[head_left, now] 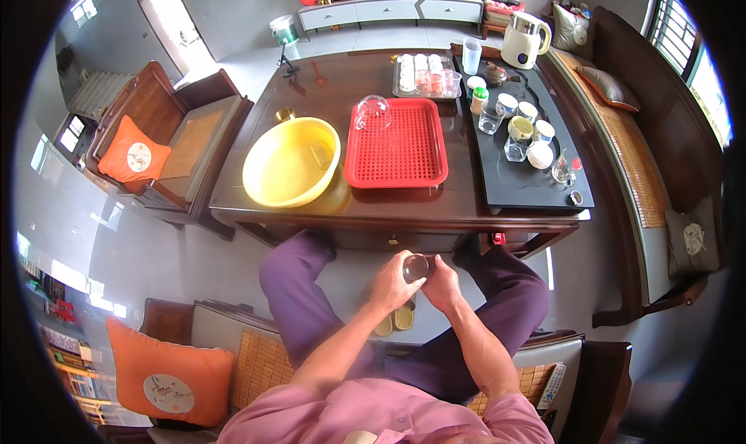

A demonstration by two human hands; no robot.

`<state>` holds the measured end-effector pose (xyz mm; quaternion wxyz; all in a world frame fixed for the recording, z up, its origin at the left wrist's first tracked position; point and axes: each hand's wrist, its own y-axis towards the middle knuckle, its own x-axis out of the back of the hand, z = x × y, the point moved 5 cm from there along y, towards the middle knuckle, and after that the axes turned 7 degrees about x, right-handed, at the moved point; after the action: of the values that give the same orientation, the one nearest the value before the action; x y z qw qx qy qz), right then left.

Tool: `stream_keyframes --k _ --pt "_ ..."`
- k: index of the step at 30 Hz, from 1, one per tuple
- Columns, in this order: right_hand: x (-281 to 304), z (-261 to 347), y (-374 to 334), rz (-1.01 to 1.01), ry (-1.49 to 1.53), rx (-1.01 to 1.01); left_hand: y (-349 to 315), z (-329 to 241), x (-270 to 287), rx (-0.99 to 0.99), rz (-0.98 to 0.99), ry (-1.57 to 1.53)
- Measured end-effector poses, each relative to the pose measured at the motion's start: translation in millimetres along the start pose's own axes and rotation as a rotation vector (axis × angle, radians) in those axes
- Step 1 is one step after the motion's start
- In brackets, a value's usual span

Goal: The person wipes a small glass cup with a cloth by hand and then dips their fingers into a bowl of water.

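Observation:
Between my knees, in front of the table, my left hand and my right hand hold a small round glass from both sides. I look at it from above, and it appears dark and see-through. My fingers curl around its sides, the left ones partly hidden behind it. On the table ahead stands a yellow plastic basin with a pale, folded piece in it. Beside it lies a red perforated tray, with a clear glass bowl at its far left corner.
On the wooden table, a clear tray carries several small cups. To the right, a black tea tray holds cups, glasses and a teapot; a cream kettle stands behind. Wooden seats surround the table. Slippers lie below my hands.

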<state>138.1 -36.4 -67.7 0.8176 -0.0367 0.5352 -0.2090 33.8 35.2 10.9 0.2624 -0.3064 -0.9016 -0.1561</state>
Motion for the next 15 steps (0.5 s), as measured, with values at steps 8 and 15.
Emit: stream_keyframes --k 8,15 --pt "22.8 -11.1 2.0 -0.134 -0.416 -0.052 10.8 33.7 11.0 0.095 -0.093 -0.180" --pt "-36.2 -6.9 -17.3 0.091 -0.767 0.374 -14.9 80.0 8.3 0.347 0.070 -0.137"
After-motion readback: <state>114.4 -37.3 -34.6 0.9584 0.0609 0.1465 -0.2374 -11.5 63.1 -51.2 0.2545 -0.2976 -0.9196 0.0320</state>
